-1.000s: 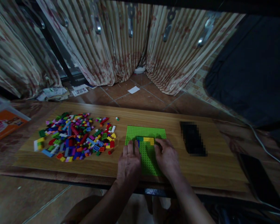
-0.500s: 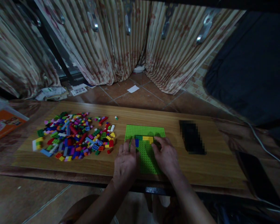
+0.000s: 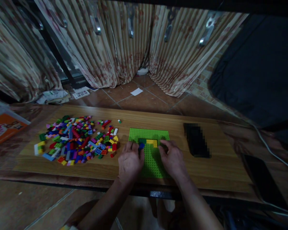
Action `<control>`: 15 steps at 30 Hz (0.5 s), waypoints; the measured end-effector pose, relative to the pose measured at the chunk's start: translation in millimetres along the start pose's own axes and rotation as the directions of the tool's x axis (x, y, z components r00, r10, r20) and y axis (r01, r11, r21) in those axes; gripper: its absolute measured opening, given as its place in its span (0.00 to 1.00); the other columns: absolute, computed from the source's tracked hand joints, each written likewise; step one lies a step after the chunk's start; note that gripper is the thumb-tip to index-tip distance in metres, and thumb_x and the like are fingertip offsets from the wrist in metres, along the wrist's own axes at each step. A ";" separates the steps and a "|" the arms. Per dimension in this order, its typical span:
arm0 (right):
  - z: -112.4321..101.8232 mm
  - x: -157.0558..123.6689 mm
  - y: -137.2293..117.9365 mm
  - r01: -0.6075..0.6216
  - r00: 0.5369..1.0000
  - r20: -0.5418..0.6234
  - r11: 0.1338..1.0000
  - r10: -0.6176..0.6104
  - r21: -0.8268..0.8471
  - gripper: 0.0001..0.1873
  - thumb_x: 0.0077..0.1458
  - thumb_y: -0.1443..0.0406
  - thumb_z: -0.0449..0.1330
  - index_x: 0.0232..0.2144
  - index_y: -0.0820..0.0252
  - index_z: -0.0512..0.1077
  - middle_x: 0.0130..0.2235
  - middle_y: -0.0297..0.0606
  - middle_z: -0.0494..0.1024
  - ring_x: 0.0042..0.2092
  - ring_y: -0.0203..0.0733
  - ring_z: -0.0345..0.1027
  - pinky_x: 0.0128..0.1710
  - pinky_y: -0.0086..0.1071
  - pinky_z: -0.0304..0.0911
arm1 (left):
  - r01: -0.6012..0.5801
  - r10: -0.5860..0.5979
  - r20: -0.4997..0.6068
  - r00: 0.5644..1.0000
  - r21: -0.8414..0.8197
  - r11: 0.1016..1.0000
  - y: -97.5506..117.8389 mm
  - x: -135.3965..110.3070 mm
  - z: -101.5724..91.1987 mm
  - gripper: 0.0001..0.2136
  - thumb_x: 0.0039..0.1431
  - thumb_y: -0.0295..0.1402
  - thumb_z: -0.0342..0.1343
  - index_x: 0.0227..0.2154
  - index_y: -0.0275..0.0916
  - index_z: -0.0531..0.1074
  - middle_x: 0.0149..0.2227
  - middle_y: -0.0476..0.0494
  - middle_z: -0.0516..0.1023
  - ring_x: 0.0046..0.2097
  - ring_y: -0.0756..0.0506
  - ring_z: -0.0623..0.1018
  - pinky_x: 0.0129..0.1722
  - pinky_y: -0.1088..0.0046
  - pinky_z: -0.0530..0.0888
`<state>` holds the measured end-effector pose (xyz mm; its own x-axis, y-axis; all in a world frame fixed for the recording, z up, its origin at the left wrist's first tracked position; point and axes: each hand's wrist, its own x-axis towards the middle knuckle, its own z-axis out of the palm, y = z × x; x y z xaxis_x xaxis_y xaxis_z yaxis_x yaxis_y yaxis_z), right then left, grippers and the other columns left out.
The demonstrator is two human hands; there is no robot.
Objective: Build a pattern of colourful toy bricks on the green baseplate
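Observation:
A bright green studded baseplate point(image 3: 150, 159) lies on the wooden board in front of me. A yellow brick point(image 3: 152, 141) and a dark green brick point(image 3: 142, 140) sit on its far half. My left hand point(image 3: 130, 161) rests on the plate's left edge, its fingers curled and pinching a small blue brick point(image 3: 141, 146) tilted just above the studs. At the plate's right side my right hand point(image 3: 173, 158) lies with fingers pressed down next to the yellow brick.
A wide heap of mixed coloured bricks point(image 3: 76, 140) covers the board's left part. A dark blurred object point(image 3: 196, 140) lies right of the plate, and a black phone point(image 3: 264, 182) further right. An orange box point(image 3: 2, 126) sits far left.
The blue brick, which stood on the plate by my left fingertips, now sits tilted in my left fingers. Both hands have shifted only slightly.

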<state>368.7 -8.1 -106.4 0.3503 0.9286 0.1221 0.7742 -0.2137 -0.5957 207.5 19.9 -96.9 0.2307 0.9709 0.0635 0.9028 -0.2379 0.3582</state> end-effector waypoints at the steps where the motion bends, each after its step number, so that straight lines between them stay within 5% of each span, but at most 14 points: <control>1: -0.7 0.4 0.8 -0.006 1.000 -0.001 1.000 0.006 0.008 0.16 0.56 0.63 0.52 0.44 0.63 0.73 0.41 0.44 0.76 0.40 0.45 0.70 0.43 0.38 0.64 | -0.010 0.010 0.002 1.000 -0.015 1.000 1.3 -2.0 0.5 0.09 0.62 0.36 0.49 0.37 0.39 0.71 0.41 0.42 0.74 0.45 0.43 0.74 0.43 0.70 0.70; 9: -4.9 1.5 4.4 -0.033 0.999 0.007 0.999 0.033 0.042 0.15 0.56 0.63 0.53 0.41 0.62 0.75 0.39 0.43 0.76 0.38 0.43 0.71 0.42 0.36 0.64 | -0.140 0.148 0.110 0.983 -0.073 0.987 22.7 -9.2 7.3 0.08 0.61 0.35 0.49 0.39 0.40 0.70 0.42 0.43 0.74 0.42 0.45 0.74 0.41 0.71 0.70; 15: -8.4 1.1 7.4 -0.038 0.999 0.028 0.998 0.036 0.053 0.13 0.54 0.61 0.55 0.39 0.60 0.76 0.37 0.41 0.77 0.34 0.41 0.70 0.38 0.35 0.63 | -0.091 0.093 0.122 0.988 -0.023 0.996 37.5 -10.2 10.8 0.09 0.61 0.37 0.50 0.35 0.39 0.71 0.41 0.42 0.74 0.43 0.44 0.74 0.38 0.71 0.70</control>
<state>379.3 -11.2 -104.0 0.3633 0.9284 0.0784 0.7314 -0.2320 -0.6413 242.9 0.7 -94.2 0.3560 0.9343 -0.0175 0.8695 -0.3243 0.3724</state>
